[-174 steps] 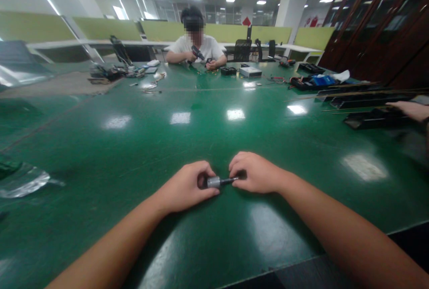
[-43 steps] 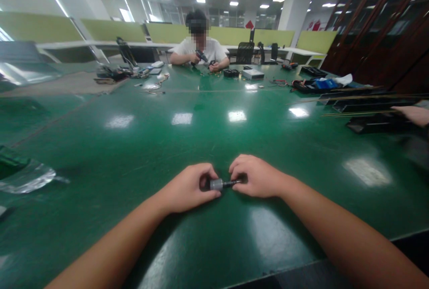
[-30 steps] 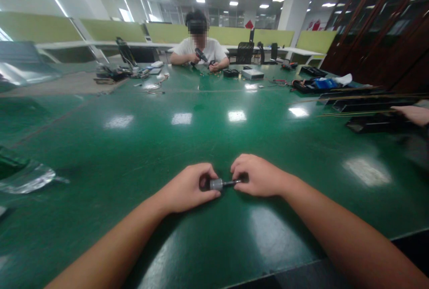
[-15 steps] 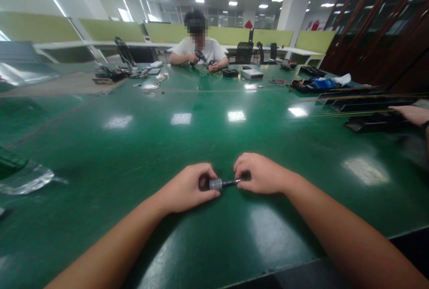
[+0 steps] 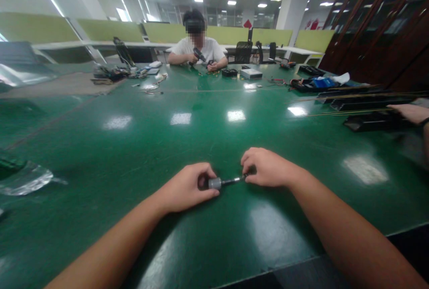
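Note:
Between my hands lies a tool with a short grey cylinder (image 5: 215, 183) at one end and a thin dark shaft (image 5: 229, 182) ending in a shiny silver sleeve. I cannot tell its exact kind. My left hand (image 5: 191, 187) is curled round the cylinder's left side, thumb in front and fingers behind. On the shaft's far end, just past the sleeve, my right hand (image 5: 266, 167) closes in a pinch; a small dark piece shows at its fingertips, partly hidden. Both hands rest at or just above the green tabletop (image 5: 187, 146).
Across the table a person (image 5: 197, 50) holds a dark power tool. Another person's hand (image 5: 409, 112) touches black channel pieces (image 5: 372, 121) at right. A clear plastic bag (image 5: 27, 177) lies at left. Tools and a blue item (image 5: 323, 82) sit at the far right.
My right hand has shifted slightly right and away from me along the shaft, so more of the silver sleeve and tip shows. My left hand stays nearly still on the cylinder.

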Demonstrator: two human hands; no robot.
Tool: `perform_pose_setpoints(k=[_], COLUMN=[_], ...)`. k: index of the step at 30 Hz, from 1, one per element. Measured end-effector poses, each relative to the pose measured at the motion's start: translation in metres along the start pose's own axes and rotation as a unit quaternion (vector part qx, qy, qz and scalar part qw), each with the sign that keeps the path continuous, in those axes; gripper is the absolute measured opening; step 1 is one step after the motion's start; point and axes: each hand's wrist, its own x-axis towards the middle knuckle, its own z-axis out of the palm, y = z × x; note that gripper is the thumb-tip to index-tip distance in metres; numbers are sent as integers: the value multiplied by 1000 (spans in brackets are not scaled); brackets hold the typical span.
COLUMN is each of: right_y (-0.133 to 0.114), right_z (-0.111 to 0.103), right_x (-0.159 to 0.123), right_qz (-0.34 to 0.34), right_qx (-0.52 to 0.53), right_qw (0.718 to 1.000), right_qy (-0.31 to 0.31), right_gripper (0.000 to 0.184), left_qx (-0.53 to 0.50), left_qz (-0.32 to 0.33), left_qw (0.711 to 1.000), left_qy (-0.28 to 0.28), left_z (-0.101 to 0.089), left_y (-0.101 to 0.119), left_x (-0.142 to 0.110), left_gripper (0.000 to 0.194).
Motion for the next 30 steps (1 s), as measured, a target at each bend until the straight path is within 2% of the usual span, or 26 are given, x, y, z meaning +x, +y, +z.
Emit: perform_pose_setpoints(k=[7,13,18,22,30], right_y=[-2,-11,-24,-27,-25], right_z=[1,17,33,39,37], right_x=[2,9,20,25,22], right_qz=[-15,-66,-86,-76,-71], right_qx=[14,72,70,52,53], right_qw=[1000,995,992,992,992], right_qy=[-6,21,57,81,88], right_gripper=[10,4,7,9,12], left_qx=[-3,0,9,5,-31], left_qz=[3,7,35,45,13], left_qw=[1000,1000,999,998,999], left_qy=[-1,7,30,54,29], left_z=[-1,0,3,3,0], left_y=[0,1,0,0,1], left_x=[0,1,3,3,4], left_gripper=[23,23,20,23,28])
